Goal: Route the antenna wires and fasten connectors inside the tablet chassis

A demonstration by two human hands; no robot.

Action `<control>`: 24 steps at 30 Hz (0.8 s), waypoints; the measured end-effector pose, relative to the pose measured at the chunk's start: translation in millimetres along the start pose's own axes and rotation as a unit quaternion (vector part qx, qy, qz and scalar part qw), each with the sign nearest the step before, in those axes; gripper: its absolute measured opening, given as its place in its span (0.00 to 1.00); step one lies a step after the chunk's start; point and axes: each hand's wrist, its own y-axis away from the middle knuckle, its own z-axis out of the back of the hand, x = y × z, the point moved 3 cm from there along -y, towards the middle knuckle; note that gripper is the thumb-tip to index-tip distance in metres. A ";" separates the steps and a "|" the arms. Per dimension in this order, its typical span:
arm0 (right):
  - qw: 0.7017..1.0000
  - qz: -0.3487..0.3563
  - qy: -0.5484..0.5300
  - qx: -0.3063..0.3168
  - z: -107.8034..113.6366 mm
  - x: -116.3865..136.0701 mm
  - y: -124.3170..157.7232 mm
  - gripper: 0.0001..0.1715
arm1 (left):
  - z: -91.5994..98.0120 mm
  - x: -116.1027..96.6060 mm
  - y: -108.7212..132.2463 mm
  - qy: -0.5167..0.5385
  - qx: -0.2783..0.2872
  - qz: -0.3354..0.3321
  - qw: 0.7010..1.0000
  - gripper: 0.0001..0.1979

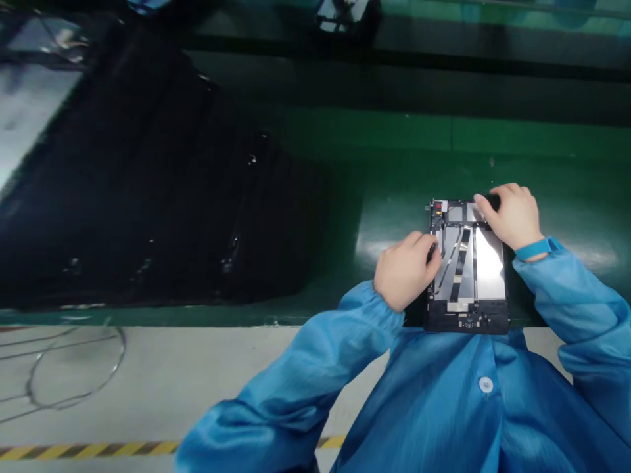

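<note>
Fingers of the left hand curl together against the long left edge of an opened tablet, pinching a small black piece, too small to make out clearly. Over at the far left, a looped cable lies on the grey floor, with a strip of yellow-and-black hazard tape running along the near side. Above that, a large glossy black sheet covers much of the green table.

The left sleeve of a blue smock reaches in from the bottom, its cuff gathered at the wrist. The tablet lies flat at the table's near edge, directly in front of the person, its insides exposed: a silver panel, long dark and metallic strips, and a black end section with small connectors nearest the body.

Fingers of the right hand press together over a black object at the tablet's far edge — whether they actually grip it, I can't tell. A teal wristband circles the right wrist, just above the cuff of the right sleeve.
</note>
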 end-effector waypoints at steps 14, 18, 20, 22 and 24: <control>0.992 0.051 -0.119 -0.011 -22.5 29.3 -9.1 0.08 | 14.1 -39.5 -20.7 -0.118 0.105 0.012 0.987 0.18; 0.991 0.070 -0.111 -0.026 -11.3 28.1 12.9 0.11 | 12.6 -39.0 -20.2 -0.118 0.100 0.018 0.988 0.18; 0.992 0.073 -0.099 -0.006 -9.2 29.4 21.3 0.11 | 11.6 -38.1 -21.5 -0.113 0.092 0.022 0.989 0.17; 0.992 0.076 -0.096 0.012 -8.8 31.7 26.5 0.11 | 10.1 -34.0 -21.7 -0.101 0.085 0.027 0.991 0.15; 0.992 0.084 -0.096 0.021 -8.6 35.4 29.6 0.10 | 8.0 -25.7 -18.9 -0.085 0.076 0.036 0.993 0.12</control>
